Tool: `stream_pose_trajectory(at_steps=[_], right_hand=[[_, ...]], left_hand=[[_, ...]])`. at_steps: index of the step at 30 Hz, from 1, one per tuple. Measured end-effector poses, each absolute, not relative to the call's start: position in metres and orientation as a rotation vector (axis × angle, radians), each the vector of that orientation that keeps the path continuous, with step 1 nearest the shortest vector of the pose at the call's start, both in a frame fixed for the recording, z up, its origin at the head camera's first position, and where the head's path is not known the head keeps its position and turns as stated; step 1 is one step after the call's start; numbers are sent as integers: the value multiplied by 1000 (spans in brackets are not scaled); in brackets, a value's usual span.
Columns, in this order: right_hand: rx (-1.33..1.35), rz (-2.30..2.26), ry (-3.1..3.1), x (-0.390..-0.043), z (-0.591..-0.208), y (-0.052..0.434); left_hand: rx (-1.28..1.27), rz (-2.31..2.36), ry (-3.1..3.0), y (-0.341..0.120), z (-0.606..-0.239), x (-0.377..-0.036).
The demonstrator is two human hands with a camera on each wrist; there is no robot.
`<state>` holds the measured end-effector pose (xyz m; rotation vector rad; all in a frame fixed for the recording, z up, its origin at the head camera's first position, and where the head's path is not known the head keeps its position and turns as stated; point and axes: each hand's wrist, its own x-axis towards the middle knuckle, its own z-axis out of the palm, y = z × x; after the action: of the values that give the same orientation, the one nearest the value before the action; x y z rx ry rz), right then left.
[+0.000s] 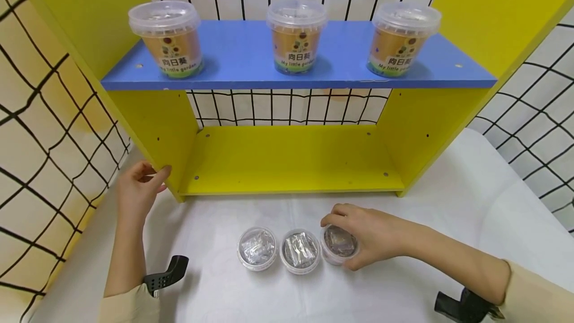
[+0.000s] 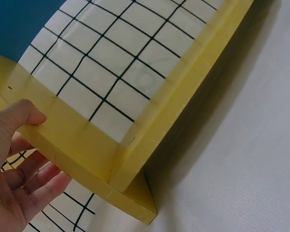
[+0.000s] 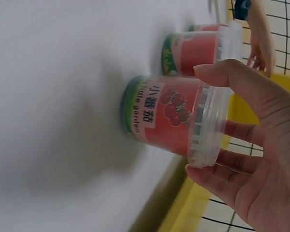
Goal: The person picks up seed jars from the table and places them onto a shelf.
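My left hand holds the front edge of the yellow side panel of a shelf unit, thumb on the inner face and fingers behind. My right hand grips the lidded plastic cup at the right end of a row of three, with thumb and fingers around its clear lid. This cup has a red label with tomatoes and a green base. Beside it stand the middle cup and the left cup, silvery packets showing through their lids. Similar red labels show in the right wrist view.
On the blue shelf board stand three orange-labelled cups: left, middle and right. Below lies the yellow bottom board. A white cloth covers the table, and black wire grid surrounds the unit.
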<state>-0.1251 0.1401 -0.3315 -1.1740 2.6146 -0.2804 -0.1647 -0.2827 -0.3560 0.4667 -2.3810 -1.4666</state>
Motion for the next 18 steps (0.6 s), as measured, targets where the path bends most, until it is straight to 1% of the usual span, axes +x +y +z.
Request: stream_pose_trajectory(at_steps=[9,18], right_hand=[[-1115,-307,2639,-134,-300,140],[-1136,-343,2586,-140,-270,142]], left_hand=[[458,-1480,-2361,-284,-355,-165],[461,-1480,-2375,-284,-356,-165]])
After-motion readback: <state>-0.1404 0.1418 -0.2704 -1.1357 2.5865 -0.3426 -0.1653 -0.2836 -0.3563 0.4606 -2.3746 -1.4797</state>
